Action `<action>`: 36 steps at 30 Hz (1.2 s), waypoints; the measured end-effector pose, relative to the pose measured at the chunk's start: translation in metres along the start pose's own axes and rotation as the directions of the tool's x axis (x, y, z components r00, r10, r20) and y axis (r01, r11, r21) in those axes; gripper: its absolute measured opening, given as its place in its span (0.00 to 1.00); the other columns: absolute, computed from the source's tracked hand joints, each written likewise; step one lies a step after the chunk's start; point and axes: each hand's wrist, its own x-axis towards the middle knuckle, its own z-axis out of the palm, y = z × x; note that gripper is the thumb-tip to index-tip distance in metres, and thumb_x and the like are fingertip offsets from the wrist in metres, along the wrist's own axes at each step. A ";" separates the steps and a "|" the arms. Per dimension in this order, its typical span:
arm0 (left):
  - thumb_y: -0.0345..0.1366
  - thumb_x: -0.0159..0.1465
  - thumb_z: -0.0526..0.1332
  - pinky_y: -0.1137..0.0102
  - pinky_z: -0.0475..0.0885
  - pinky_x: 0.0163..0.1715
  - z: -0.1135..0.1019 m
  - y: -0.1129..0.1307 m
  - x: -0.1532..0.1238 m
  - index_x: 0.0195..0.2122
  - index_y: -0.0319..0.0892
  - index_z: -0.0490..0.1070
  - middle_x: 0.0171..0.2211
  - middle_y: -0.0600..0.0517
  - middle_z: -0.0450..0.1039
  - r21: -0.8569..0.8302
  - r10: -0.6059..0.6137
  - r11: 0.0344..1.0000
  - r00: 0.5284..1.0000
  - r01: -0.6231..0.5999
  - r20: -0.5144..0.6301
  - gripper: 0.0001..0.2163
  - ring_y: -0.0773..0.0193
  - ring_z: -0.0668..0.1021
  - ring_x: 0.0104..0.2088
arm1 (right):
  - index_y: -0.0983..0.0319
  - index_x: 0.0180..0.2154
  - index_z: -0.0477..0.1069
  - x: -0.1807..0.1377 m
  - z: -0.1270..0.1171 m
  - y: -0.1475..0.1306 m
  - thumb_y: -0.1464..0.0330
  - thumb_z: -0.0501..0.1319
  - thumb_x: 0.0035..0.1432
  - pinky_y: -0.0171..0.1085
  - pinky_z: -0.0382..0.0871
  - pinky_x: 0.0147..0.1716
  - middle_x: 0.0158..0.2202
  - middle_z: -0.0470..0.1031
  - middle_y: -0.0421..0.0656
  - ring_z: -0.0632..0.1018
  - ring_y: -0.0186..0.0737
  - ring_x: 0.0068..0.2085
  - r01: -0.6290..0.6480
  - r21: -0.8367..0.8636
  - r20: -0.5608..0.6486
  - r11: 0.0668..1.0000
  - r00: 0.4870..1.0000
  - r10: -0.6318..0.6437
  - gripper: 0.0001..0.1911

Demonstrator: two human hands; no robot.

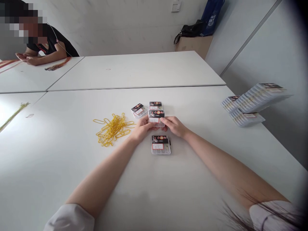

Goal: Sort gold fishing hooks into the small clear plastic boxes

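Between my left hand (141,129) and my right hand (176,125) is a small clear plastic box (157,116) with a black and red label, pinched at its lower corners by both. Just behind it another labelled box (155,105) is partly covered. A tilted box (139,110) lies to the left, beyond my left hand. Nearer to me, a box (161,145) rests flat, small metal pieces showing through its lid. Beside my left hand spreads a loose heap of yellow bands (113,130).
Stacks of similar boxes (257,99) stand at the right table edge. A person (51,45) sits at the far left, forearms on the white table (134,72). Yellowish strands (14,116) lie at the left. A black bag (192,29) sits on a carton by the wall.
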 end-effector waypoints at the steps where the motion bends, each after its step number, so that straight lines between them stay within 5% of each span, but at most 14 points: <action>1: 0.38 0.53 0.72 0.69 0.72 0.39 0.000 0.000 0.000 0.40 0.39 0.74 0.36 0.50 0.79 0.001 -0.003 1.000 1.000 0.003 -0.001 0.16 0.64 0.79 0.36 | 0.62 0.27 0.70 0.000 0.000 0.000 0.40 0.56 0.60 0.37 0.69 0.32 0.24 0.71 0.43 0.73 0.38 0.28 -0.003 -0.004 -0.001 1.000 1.000 0.003 0.31; 36: 0.38 0.54 0.69 0.68 0.73 0.38 -0.001 -0.002 0.000 0.41 0.39 0.74 0.37 0.49 0.79 0.020 0.025 0.999 1.000 -0.026 0.009 0.15 0.62 0.79 0.36 | 0.62 0.29 0.70 0.000 0.000 0.004 0.40 0.56 0.61 0.39 0.70 0.33 0.26 0.72 0.44 0.73 0.39 0.30 -0.002 -0.018 0.019 1.000 1.000 0.002 0.32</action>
